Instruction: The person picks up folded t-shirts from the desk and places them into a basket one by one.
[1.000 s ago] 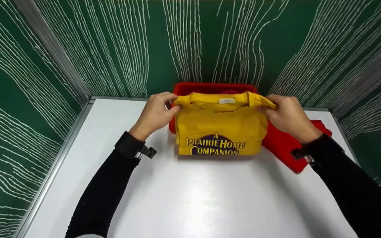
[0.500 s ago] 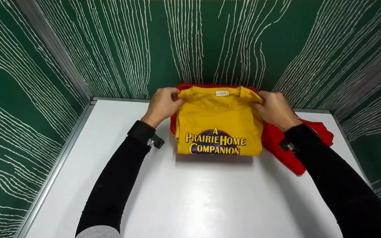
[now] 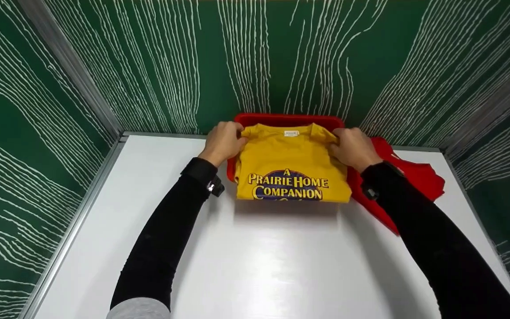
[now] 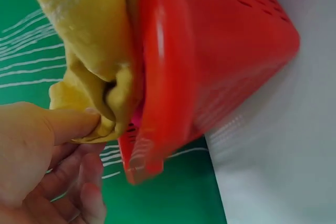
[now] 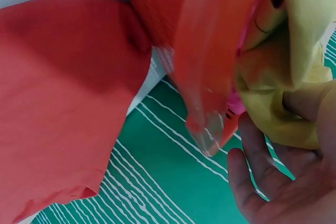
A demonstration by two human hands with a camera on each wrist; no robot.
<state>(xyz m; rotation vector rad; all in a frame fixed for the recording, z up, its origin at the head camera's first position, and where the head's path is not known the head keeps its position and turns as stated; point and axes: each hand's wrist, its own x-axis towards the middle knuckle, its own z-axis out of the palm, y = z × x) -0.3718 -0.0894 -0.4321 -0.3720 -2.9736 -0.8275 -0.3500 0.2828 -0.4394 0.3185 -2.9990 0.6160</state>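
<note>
A folded yellow T-shirt with "A Prairie Home Companion" printed on its front lies over a red plastic basket, its neckline toward the back. My left hand pinches the shirt's left shoulder; in the left wrist view the thumb presses the yellow cloth against the fingers beside the basket's rim. At the other shoulder my right hand pinches the cloth, which the right wrist view shows bunched at the thumb. Something pink shows inside the basket under the shirt.
A red garment lies on the white table right of the basket, partly beneath my right forearm. Green walls with white wavy lines rise behind and at both sides, with grey metal rails at the corners.
Both hands have come closer together, drawing the shirt's shoulders inward over the basket. The shirt's front edge has risen slightly, and more of the red garment shows at the right.
</note>
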